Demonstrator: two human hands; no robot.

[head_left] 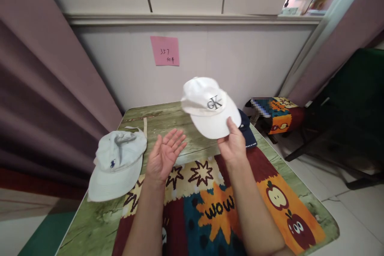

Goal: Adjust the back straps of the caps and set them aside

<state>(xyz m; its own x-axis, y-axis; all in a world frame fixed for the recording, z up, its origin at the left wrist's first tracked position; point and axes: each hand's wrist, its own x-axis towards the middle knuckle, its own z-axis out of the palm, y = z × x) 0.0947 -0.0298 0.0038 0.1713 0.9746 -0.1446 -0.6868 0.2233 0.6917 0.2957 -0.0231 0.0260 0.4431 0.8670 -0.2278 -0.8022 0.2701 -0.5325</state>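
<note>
My right hand (232,142) grips a white baseball cap (207,108) by the brim, thumb on top. The cap is held up above the table, its dark letter logo facing me. Palm up and fingers stretched out, my left hand (166,154) is empty, a short way left of the white cap. On the table's left side lies a pale blue baseball cap (120,160) with a small dark emblem, its strap sticking out behind. A navy cap (247,132) rests at the right, partly hidden by my right hand and the white cap.
The green wood-look table (87,224) carries a colourful patterned mat (192,224). Behind it stands a white wall with a pink note (165,51). Purple curtains (54,72) hang at both sides. A stool (277,116) with a patterned cover and a dark chair (354,104) stand right.
</note>
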